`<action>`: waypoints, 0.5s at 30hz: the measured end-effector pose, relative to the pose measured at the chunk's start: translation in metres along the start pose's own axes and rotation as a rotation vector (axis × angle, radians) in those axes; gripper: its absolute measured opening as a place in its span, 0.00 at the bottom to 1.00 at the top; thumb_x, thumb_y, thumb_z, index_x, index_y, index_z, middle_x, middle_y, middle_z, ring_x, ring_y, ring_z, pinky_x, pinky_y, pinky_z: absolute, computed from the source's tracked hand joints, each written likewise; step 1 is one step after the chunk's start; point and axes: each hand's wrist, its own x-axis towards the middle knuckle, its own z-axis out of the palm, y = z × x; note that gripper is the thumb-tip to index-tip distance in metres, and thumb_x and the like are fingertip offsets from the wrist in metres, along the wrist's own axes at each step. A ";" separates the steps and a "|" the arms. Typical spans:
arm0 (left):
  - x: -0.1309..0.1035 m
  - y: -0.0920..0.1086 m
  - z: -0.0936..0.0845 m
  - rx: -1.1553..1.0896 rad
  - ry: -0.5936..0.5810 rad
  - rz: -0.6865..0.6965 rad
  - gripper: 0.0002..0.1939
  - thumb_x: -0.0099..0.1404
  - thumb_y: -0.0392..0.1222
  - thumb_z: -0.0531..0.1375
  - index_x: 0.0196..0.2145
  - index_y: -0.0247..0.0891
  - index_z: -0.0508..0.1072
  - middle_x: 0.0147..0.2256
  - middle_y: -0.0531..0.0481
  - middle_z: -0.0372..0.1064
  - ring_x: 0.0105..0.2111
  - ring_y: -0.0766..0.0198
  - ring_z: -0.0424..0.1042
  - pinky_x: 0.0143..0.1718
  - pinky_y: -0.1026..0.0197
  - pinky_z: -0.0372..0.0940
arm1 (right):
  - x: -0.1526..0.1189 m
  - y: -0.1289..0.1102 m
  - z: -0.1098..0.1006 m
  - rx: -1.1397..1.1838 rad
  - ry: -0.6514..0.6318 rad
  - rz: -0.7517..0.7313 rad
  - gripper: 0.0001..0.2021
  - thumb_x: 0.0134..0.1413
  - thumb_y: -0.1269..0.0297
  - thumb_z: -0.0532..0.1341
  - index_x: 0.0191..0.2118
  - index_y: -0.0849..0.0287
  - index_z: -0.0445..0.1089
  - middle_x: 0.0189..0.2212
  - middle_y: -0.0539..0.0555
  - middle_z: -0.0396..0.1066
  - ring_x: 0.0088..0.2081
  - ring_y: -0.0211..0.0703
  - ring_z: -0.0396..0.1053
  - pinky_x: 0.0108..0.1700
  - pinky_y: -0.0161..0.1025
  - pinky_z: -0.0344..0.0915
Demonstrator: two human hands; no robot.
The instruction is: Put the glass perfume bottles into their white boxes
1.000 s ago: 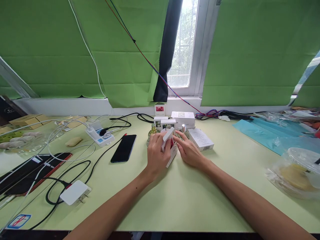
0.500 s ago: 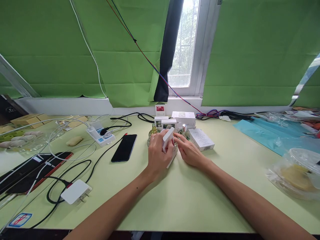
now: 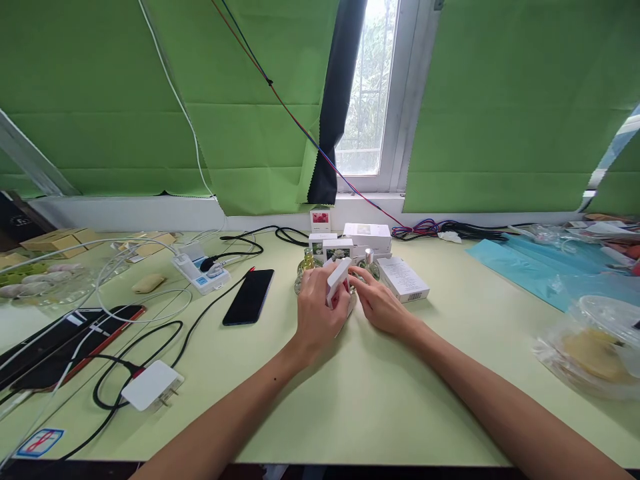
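My left hand (image 3: pixel 321 303) is closed around a small white carton (image 3: pixel 338 280) with a red picture on it, held tilted just above the table. At the carton's right side, my right hand (image 3: pixel 377 300) has its index finger reaching forward and its other fingers curled in; what its fingertips pinch is hidden. A glass perfume bottle (image 3: pixel 369 264) with a silver cap stands just beyond my right fingers. Beyond my left knuckles is a second glass bottle (image 3: pixel 308 259) with yellowish liquid, partly covered. A white box (image 3: pixel 403 279) with printed text lies flat to the right.
Behind the bottles stand several white cartons (image 3: pixel 367 235), one with a red picture (image 3: pixel 321 219) against the wall. Leftward are a black phone (image 3: pixel 249 297), a power strip (image 3: pixel 201 270), a white charger (image 3: pixel 153 385) and cables. Blue sheeting (image 3: pixel 520 270) and a plastic-wrapped tub (image 3: pixel 595 347) lie right.
The carton in my left hand has tilted and dropped slightly, and its lower white face shows less. My right hand has barely shifted.
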 end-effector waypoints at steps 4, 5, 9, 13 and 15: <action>0.000 0.000 0.000 0.003 0.004 0.020 0.18 0.64 0.31 0.58 0.51 0.43 0.71 0.41 0.50 0.74 0.39 0.59 0.69 0.41 0.57 0.67 | 0.000 -0.001 -0.001 -0.023 -0.018 -0.004 0.36 0.59 0.82 0.49 0.70 0.47 0.54 0.73 0.58 0.48 0.54 0.51 0.74 0.47 0.47 0.74; 0.000 0.000 0.000 0.000 0.006 0.028 0.19 0.64 0.31 0.58 0.52 0.44 0.71 0.42 0.50 0.74 0.39 0.59 0.69 0.41 0.58 0.67 | 0.001 -0.001 0.000 -0.031 -0.025 -0.008 0.37 0.59 0.83 0.49 0.71 0.46 0.53 0.73 0.58 0.47 0.54 0.51 0.74 0.47 0.47 0.75; 0.000 0.001 0.000 -0.009 0.003 0.049 0.20 0.65 0.30 0.58 0.53 0.44 0.71 0.43 0.49 0.74 0.41 0.60 0.71 0.41 0.59 0.68 | 0.001 0.000 0.001 -0.030 -0.039 -0.025 0.38 0.57 0.84 0.49 0.71 0.47 0.52 0.72 0.57 0.50 0.56 0.51 0.73 0.50 0.49 0.74; -0.001 0.000 0.001 -0.004 0.011 0.062 0.19 0.66 0.31 0.58 0.53 0.45 0.72 0.43 0.49 0.73 0.39 0.62 0.72 0.38 0.62 0.68 | 0.001 0.002 0.003 -0.014 -0.018 -0.024 0.36 0.57 0.84 0.49 0.69 0.49 0.55 0.71 0.59 0.53 0.57 0.51 0.72 0.51 0.49 0.74; -0.001 -0.001 0.001 0.000 0.013 0.057 0.21 0.66 0.31 0.58 0.54 0.46 0.72 0.43 0.49 0.72 0.38 0.64 0.72 0.36 0.63 0.68 | 0.001 0.002 0.004 -0.010 -0.004 -0.020 0.34 0.58 0.82 0.50 0.68 0.50 0.56 0.69 0.59 0.55 0.57 0.51 0.72 0.51 0.49 0.74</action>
